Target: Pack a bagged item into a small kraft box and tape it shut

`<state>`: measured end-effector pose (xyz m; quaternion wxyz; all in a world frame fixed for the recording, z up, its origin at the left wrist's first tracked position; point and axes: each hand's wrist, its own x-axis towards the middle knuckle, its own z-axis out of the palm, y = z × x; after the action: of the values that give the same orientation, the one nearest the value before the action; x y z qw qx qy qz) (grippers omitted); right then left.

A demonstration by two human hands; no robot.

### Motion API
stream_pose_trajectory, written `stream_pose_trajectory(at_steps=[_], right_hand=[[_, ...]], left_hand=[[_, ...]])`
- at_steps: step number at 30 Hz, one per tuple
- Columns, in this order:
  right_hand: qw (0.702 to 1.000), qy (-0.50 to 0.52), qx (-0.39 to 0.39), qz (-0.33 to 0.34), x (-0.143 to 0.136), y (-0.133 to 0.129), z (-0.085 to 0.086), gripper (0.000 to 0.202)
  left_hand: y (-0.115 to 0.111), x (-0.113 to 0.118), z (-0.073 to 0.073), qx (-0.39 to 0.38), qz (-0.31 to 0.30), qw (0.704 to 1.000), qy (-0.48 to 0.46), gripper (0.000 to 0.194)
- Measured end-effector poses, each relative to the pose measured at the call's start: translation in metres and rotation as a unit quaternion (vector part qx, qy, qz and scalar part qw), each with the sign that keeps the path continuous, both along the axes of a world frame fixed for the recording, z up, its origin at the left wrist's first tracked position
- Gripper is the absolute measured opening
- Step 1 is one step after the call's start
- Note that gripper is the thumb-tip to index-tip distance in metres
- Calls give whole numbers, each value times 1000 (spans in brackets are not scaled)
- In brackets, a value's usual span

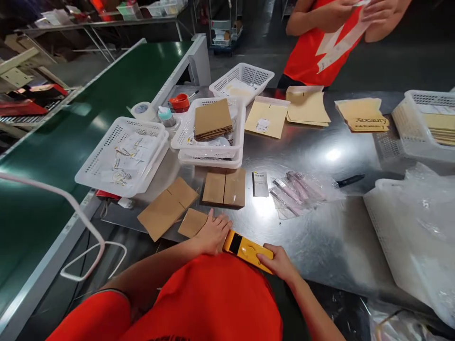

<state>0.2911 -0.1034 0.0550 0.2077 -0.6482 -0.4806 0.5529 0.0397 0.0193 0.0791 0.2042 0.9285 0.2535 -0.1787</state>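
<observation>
My right hand [279, 263] is closed around the near end of a yellow handheld device [248, 251] with a black band at its far end. The device lies slanted across the table's front edge, close to my body. My left hand [214, 233] is palm down with fingers stretched out, over the edge of a small brown cardboard piece [192, 222] and beside the device's black-banded end. Just beyond it sits a closed cardboard box [224, 188]. Left of that lies an unfolded cardboard piece [168, 208]. A grey labelled packet [260, 184] rests right of the box.
Pink items in clear plastic bags [298, 192] and a black pen [350, 180] lie to the right. White baskets [121, 156] stand left, one with stacked cardboard [213, 119]. Padded envelopes [267, 116] lie farther back. A person [320, 47] stands opposite. A green conveyor [103, 99] runs left.
</observation>
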Motion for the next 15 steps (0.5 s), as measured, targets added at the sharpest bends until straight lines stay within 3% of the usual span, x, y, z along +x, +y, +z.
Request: stream_pose_trajectory(at_steps=[3, 8, 10, 15], right_hand=[[1000, -7, 19, 9, 19, -13, -6, 41], [994, -100, 13, 37, 46, -31, -5, 43], [987, -149, 4, 58, 36, -24, 0, 43], [961, -258, -15, 94, -21, 21, 22, 42]], left_hand=[[-2, 5, -5, 1, 15, 1000, 14, 108], [2, 0, -3, -4, 14, 1000, 20, 104], [2, 2, -1, 1, 16, 1000, 20, 102], [0, 8, 3, 8, 26, 999, 19, 99]])
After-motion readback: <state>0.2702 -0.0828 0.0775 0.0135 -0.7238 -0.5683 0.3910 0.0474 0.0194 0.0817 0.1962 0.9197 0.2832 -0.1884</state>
